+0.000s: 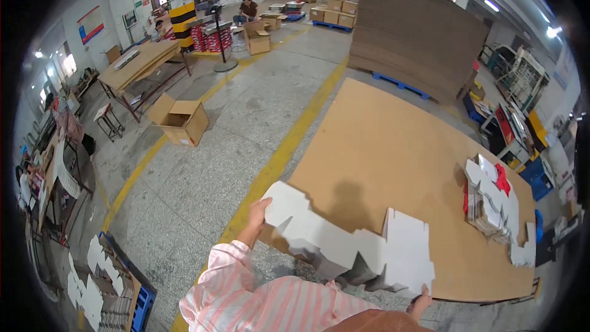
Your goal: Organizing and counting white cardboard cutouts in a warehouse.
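A stack of white die-cut cardboard box blanks (344,243) spans the space in front of me, held between both hands. My left hand (259,214) is closed on the stack's left end, with the thumb side against its edge. At the lower right corner, my right hand (421,301) grips the other end; part of it is hidden below the blanks. The stack is over the near edge of a large brown cardboard sheet (381,141). On that sheet's right side lies another pile of white blanks (491,200), with a red cloth-like thing (503,178) on top.
More blanks (92,292) sit on a blue pallet (142,307) at lower left. An open carton (184,126) stands on the floor beyond the yellow line (289,147). A tall stack of brown board (412,31) rises behind the sheet. Several people work farther off.
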Available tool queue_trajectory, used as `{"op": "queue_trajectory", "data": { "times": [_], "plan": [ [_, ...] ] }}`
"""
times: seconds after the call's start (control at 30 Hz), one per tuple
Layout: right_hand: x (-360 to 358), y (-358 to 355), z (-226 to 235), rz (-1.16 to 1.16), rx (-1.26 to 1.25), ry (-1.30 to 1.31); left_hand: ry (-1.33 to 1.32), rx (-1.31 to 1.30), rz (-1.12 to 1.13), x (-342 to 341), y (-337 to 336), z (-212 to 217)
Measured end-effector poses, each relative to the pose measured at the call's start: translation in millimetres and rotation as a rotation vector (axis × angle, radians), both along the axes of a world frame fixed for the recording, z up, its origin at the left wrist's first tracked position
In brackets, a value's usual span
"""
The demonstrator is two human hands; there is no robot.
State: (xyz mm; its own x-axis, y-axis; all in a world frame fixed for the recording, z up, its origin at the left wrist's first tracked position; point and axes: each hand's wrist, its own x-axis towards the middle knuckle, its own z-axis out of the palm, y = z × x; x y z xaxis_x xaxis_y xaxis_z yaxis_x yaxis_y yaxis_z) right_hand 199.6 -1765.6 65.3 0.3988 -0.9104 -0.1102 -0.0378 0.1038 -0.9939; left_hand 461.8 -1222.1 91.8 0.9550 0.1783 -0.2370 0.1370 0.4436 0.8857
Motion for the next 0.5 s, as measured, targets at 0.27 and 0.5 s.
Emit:
{"op": "queue_trajectory", "data": {
  "times": [0.27,0.5],
  "plan": [
    [11.1,41.9,55.5,0.062,-0.058,-0.036,-0.035,0.389,-0.032,-23.2,-8.7,19.3],
    [-5.0,35.3,8.6,0.095,-0.05,0.154,0.129,0.615,-0.07,-26.9,20.8,-28.0]
  ]
}}
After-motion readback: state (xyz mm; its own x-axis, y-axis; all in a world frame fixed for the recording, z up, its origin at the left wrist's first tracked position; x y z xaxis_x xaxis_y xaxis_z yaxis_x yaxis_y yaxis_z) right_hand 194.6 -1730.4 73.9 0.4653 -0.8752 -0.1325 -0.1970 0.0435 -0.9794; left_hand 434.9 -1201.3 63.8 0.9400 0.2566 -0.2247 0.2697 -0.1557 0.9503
